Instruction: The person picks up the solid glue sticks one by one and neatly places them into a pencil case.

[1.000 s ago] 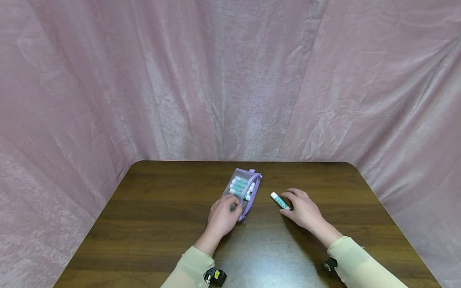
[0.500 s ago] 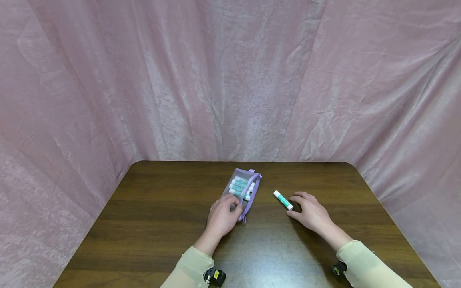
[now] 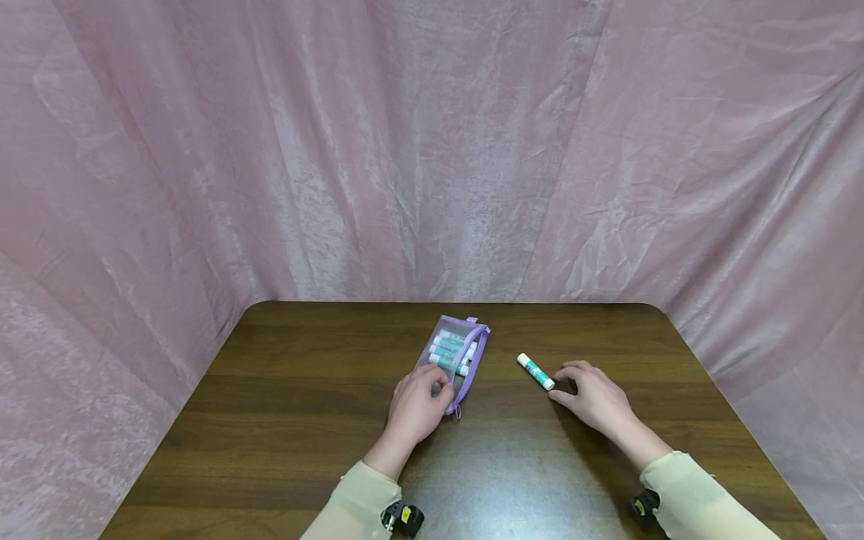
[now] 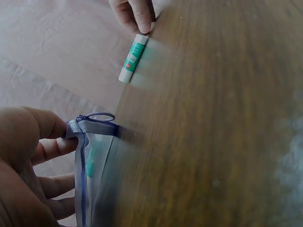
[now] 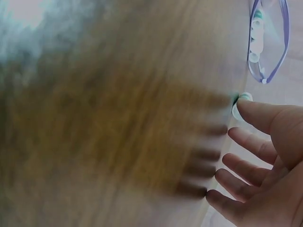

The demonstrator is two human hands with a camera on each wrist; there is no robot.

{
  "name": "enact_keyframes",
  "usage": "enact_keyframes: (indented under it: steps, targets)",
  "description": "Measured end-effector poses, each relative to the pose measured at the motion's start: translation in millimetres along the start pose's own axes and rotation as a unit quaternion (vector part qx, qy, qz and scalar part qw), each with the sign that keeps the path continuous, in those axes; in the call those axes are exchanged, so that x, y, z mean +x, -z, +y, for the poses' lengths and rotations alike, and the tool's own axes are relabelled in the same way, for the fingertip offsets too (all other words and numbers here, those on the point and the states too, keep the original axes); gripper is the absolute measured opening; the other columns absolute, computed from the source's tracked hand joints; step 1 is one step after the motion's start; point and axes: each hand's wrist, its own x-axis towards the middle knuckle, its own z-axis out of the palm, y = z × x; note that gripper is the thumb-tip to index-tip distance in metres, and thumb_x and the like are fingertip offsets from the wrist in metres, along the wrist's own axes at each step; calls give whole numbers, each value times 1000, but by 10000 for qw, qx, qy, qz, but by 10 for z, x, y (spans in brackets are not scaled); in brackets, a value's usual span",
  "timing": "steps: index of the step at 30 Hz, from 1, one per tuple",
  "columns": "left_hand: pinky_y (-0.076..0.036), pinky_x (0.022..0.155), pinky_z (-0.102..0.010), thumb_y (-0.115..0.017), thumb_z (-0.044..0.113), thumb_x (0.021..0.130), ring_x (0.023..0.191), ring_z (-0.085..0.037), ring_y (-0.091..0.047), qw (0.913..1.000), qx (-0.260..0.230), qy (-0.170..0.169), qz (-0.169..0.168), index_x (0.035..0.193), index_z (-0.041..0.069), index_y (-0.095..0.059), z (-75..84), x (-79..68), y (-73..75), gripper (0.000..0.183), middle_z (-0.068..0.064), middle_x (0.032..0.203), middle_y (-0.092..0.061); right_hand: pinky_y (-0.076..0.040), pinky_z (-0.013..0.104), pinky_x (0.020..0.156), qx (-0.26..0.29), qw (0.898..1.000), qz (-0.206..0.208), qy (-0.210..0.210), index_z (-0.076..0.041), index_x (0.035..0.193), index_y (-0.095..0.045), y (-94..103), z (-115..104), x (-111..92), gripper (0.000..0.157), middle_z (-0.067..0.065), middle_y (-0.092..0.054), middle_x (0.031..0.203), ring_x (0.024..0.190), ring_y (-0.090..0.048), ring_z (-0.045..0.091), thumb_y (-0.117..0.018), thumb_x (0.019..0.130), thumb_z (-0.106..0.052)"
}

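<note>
On the table lies a see-through mesh zip pouch (image 3: 466,390) with purple edging, its zip side gaping. Several white and green glue sticks (image 3: 447,352) are inside it. My left hand (image 3: 417,405) pinches the pouch's near end, beside the zip pull (image 4: 102,116). To the right, one loose glue stick (image 3: 536,371) lies slantwise on the table. My right hand (image 3: 594,397) is at its near right end, fingers spread and relaxed, with the thumb (image 5: 258,113) beside the stick. Whether the fingertips touch it I cannot tell.
The brown wooden table (image 3: 304,390) has rounded far corners. A pink curtain (image 3: 432,150) hangs behind it and along both sides. Black wrist cameras (image 3: 403,517) are strapped at both sleeves.
My right hand has moved rightward, and the loose glue stick has shifted right and slightly away with it; more of its near end shows. The left hand and pouch stay put.
</note>
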Motion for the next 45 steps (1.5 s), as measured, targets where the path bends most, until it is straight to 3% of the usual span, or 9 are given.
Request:
enact_keyframes:
  steps: [7, 20, 24, 31, 38, 45]
  targets:
    - [-50, 103, -62, -70, 15, 96, 103, -31, -68, 10000, -2, -15, 10, 81, 21, -65, 2, -2, -3, 17, -2, 115, -74, -57, 66, 87, 22, 9999, -91, -99, -14, 114, -81, 10, -18, 30, 33, 21, -68, 142, 127, -65, 48, -86, 95, -40]
    - [-49, 105, -62, -71, 16, 96, 106, -32, -68, 10000, -15, 10, 0, 81, 21, -66, 10, 7, -3, 17, -2, 115, -74, -58, 63, 85, -85, 9999, -58, -123, -16, 103, -78, -25, -59, 100, 19, 20, -70, 136, 120, -67, 45, -84, 96, -33]
    - [-50, 102, -60, -70, 16, 96, 98, -28, -66, 10000, 17, -28, -7, 81, 21, -66, 10, 8, -6, 17, 1, 106, -71, -58, 63, 84, -111, 9998, -86, -102, -16, 102, -78, -41, -56, 126, 16, 21, -69, 137, 122, -67, 45, -83, 97, -31]
    - [-50, 100, -59, -70, 16, 96, 98, -28, -66, 10000, 34, -52, 33, 80, 21, -65, 7, 9, -9, 17, 1, 106, -72, -58, 63, 83, -97, 9998, -26, -180, -15, 98, -80, -37, -59, 123, 14, 22, -70, 138, 121, -68, 47, -84, 96, -29]
    - [-51, 94, -56, -72, 16, 96, 87, -23, -60, 9999, 115, -78, 87, 79, 20, -59, -6, 8, -16, 22, 5, 90, -61, -58, 58, 77, -57, 9996, 8, -266, -17, 93, -81, -28, -59, 123, 13, 18, -72, 134, 115, -70, 45, -85, 95, -29]
    - [-51, 92, -53, -73, 17, 97, 83, -21, -57, 9997, 161, -108, 119, 78, 20, -58, -14, -1, -18, 24, 4, 87, -59, -58, 59, 80, -51, 9997, 22, -233, -17, 95, -82, -27, -67, 121, 11, 17, -73, 132, 116, -70, 44, -82, 96, -27]
